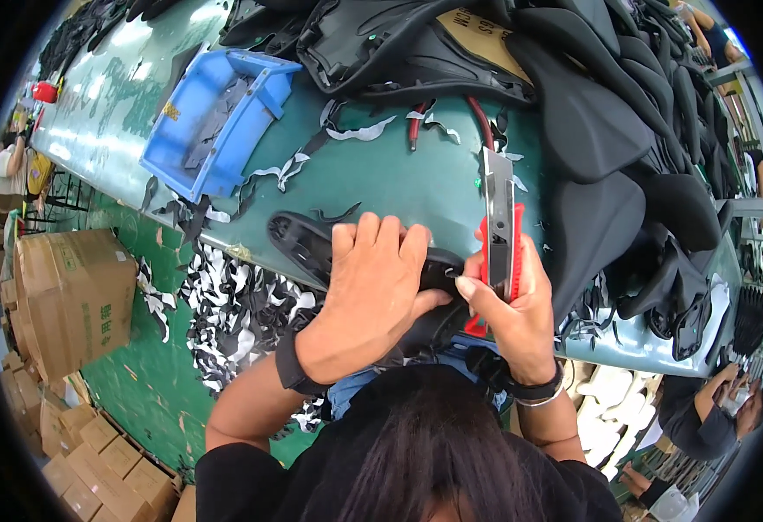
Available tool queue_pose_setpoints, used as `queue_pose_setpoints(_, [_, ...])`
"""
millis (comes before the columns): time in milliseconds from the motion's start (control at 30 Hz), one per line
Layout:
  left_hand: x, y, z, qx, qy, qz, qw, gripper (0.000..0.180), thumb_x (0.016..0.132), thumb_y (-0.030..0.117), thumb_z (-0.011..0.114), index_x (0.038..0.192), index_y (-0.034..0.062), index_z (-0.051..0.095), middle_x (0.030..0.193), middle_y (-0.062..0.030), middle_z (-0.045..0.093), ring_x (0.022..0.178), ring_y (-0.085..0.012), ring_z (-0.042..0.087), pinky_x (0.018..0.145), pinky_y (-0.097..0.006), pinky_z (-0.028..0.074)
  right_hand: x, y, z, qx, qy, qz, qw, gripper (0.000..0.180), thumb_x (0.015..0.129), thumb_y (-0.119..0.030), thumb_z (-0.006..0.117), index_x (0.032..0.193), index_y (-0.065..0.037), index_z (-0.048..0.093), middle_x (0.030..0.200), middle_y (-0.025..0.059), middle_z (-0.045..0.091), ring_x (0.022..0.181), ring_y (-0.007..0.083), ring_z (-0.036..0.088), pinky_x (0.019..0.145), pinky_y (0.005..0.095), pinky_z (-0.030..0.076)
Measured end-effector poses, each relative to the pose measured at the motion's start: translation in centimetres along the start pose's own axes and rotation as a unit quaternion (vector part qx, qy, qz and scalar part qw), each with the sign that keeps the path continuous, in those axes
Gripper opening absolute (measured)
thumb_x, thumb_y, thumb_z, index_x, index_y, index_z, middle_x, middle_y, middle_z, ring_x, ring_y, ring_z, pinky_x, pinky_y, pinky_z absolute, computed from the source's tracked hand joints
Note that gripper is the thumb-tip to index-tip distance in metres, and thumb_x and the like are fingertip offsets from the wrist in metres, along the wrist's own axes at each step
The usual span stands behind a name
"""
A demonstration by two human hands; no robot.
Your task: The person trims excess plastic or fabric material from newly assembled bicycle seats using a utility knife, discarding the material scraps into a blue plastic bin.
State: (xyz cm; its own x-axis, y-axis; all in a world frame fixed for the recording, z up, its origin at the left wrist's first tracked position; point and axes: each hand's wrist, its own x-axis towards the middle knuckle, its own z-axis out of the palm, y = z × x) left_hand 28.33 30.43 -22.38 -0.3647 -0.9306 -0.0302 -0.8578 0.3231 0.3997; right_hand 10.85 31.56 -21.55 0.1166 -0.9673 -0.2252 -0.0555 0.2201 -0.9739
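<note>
A black saddle-shaped part (299, 244) lies at the near edge of the green table, partly hidden under my hands. Bent over its middle, my left hand (368, 283) presses and grips it, thumb towards the right hand. My right hand (520, 304) is closed around a red and metal utility knife (500, 217), whose metal body points up and away from me. The right thumb is at the part's right end; the blade cannot be made out. Beyond the hands lie red tool handles (413, 129) and black and white trimmed strips (359, 130).
A blue plastic bin (211, 122) with dark scraps stands at the left. Black saddle-shaped parts (586, 113) are piled far and right. Strip scraps (238, 317) heap below the table edge. Cardboard boxes (72, 300) stand on the floor at left. A co-worker (703, 413) is at far right.
</note>
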Motion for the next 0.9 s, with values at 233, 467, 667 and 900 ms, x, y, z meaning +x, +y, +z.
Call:
queue_pose_setpoints(233, [0.6,-0.1,0.5,-0.017,0.197,0.002,0.980,0.043,0.072,0.027,0.078,0.098,0.0034,0.052,0.092,-0.0089,0.052,0.089,-0.0282,0.047,0.079,-0.041,0.033,0.7,-1.1,-4.2,-0.073,0.086,0.000,0.994,0.046,0.082,-0.001,0.067,0.122,-0.001,0.046,0.085,0.0031,0.059,0.070,0.0092,0.056,0.064,0.0238,0.048])
queue_pose_setpoints(467, [-0.4,0.6,1.0,-0.232,0.156,-0.059,0.958,0.020,0.074,0.001,0.067,0.085,0.0036,0.050,0.081,-0.0126,0.052,0.078,-0.0327,0.050,0.070,-0.042,0.039,3.2,-0.5,1.1,-0.413,-0.030,-0.306,0.857,0.054,0.074,0.002,0.061,0.126,0.003,0.046,0.102,0.0175,0.059,0.086,0.0335,0.055,0.074,0.0402,0.048])
queue_pose_setpoints(667, [-0.7,0.6,2.5,-0.205,0.181,-0.033,0.961,0.016,0.076,0.010,0.065,0.085,0.0061,0.052,0.084,-0.0118,0.052,0.083,-0.0320,0.050,0.071,-0.043,0.037,3.8,1.9,1.0,-0.425,-0.014,-0.333,0.841,0.046,0.077,0.002,0.060,0.122,0.003,0.050,0.090,0.0149,0.061,0.077,0.0301,0.059,0.067,0.0379,0.048])
queue_pose_setpoints(900, [-1.2,3.0,1.8,-0.114,0.168,-0.069,0.977,0.019,0.078,0.018,0.067,0.087,0.0064,0.055,0.087,-0.0102,0.051,0.086,-0.0292,0.051,0.072,-0.040,0.038,1.5,-2.3,-1.9,-0.223,-0.119,-0.085,0.964,0.039,0.078,-0.001,0.066,0.114,0.000,0.050,0.083,0.0090,0.062,0.070,0.0182,0.062,0.065,0.0296,0.048])
